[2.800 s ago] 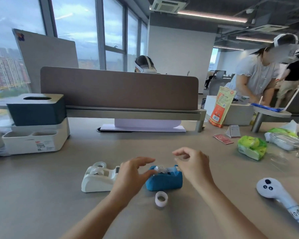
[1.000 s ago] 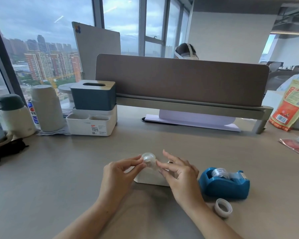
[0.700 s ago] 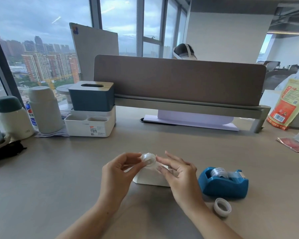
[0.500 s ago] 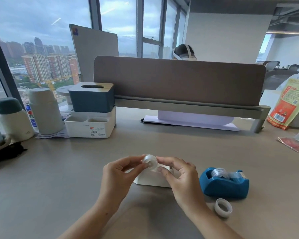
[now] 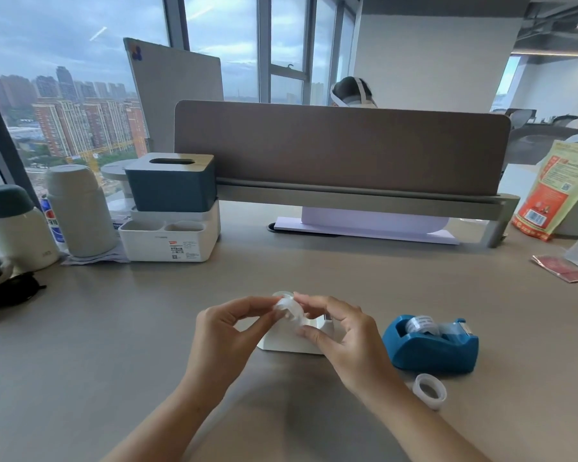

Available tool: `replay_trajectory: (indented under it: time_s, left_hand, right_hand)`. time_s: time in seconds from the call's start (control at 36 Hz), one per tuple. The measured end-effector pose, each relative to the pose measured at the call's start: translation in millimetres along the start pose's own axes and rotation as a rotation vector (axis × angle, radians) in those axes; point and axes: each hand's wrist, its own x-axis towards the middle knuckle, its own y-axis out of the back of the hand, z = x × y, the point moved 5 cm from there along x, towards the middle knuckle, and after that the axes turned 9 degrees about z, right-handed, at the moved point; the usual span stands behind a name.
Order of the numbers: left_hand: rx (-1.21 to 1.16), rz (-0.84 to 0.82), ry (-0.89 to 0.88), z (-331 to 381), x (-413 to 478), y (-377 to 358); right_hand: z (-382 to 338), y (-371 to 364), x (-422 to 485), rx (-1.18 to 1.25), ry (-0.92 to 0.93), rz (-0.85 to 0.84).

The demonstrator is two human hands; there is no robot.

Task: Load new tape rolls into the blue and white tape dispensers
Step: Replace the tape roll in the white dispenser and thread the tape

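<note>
A small clear tape roll (image 5: 289, 308) is pinched between the fingertips of my left hand (image 5: 227, 335) and my right hand (image 5: 344, 341), held just above the white tape dispenser (image 5: 287, 340). My hands hide most of that dispenser. The blue tape dispenser (image 5: 431, 348) stands to the right on the desk with a tape roll (image 5: 421, 325) seated in it. A loose white tape roll (image 5: 429, 391) lies on the desk in front of the blue dispenser.
A blue tissue box on a white organizer (image 5: 171, 208) stands back left, beside a grey flask (image 5: 79, 211) and a white kettle (image 5: 14, 228). A brown divider panel (image 5: 341, 151) runs across the back. An orange bag (image 5: 554, 191) and a red packet (image 5: 563, 273) sit far right.
The view swung left from the first frame. Both hands lifted a tape roll above the white dispenser and have kept turning it between the fingertips over the last second.
</note>
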Motion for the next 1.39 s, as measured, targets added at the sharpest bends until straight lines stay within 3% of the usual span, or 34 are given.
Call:
replay_trajectory:
  time_s: [0.39, 0.58, 0.81, 0.94, 1.25, 1.39]
  left_hand:
    - [0.054, -0.01, 0.023, -4.6, -1.6, -2.5]
    - [0.113, 0.009, -0.132, 9.1, -3.4, 3.2]
    - [0.51, -0.342, -0.44, 4.6, -18.1, -18.9]
    - [0.673, -0.416, -0.55, -0.8, -22.3, -27.3]
    - [0.608, -0.172, -0.464, 28.2, 26.4, -13.2]
    - [0.684, -0.2, -0.229, 29.5, 75.1, -33.0]
  right_hand:
    - [3.6, 4.0, 3.7, -0.013, 0.103, 0.079]
    - [10.3, 11.4, 8.0, 0.053, 0.065, 0.2]
    - [22.9, 17.5, 10.3, 0.048, -0.044, 0.24]
    - [25.9, 17.0, 10.1, -0.041, -0.036, 0.238]
    - [23.2, 17.1, 8.7, -0.135, 0.008, 0.264]
    - [22.5, 16.4, 7.4, -0.175, 0.015, 0.269]
